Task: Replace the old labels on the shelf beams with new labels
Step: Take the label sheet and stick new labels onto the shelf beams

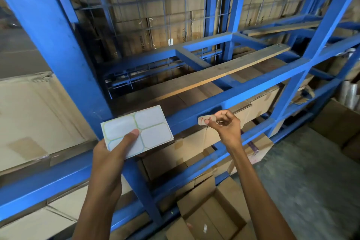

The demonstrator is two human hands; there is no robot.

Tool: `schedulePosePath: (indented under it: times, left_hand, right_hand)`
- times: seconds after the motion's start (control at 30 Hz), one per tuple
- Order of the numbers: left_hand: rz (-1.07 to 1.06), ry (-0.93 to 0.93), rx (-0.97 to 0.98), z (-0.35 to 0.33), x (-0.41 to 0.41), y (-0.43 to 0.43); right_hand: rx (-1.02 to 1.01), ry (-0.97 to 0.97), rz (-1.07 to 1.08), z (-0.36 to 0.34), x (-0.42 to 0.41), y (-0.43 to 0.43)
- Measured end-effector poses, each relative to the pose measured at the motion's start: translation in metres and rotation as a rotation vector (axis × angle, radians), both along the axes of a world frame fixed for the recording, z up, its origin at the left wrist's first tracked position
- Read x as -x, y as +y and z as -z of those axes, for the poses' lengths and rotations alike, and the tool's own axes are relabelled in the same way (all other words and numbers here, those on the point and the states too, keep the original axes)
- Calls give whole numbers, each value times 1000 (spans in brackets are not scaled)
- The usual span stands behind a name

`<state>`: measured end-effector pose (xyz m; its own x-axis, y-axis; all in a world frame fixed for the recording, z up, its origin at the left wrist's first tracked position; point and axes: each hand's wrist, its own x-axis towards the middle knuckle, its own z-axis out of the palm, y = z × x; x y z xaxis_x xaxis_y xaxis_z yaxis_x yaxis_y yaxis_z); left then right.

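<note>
Label [202,118], red "105", on beam [253,91], pinched by right hand [226,124] | left hand [111,154] grips blank sticker sheet [152,124]

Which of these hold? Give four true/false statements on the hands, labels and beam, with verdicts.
1. The left hand holds a label sheet. True.
2. The right hand holds nothing, clear of the rack. False: it pinches a small label with red writing at the blue beam.
3. Every label on the label sheet is written on. False: those visible are blank.
4. An open cardboard box sits below the hands. True.
</note>
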<state>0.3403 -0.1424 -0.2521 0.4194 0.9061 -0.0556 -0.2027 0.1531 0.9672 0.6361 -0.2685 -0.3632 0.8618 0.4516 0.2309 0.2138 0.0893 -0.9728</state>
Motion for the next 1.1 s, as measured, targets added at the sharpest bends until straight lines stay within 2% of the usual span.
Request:
schedulePosePath:
  times: [0.53,0.93,1.1]
  left_hand:
    - [-24,-17,3,-8,0,-2]
    - [-42,11,5,-5,3,5]
    - [-33,14,9,-3,3,8]
  right_hand:
    - [-40,82,58,5,8,20]
    - [-12,72,103,7,7,26]
    - [42,-3,155,7,2,24]
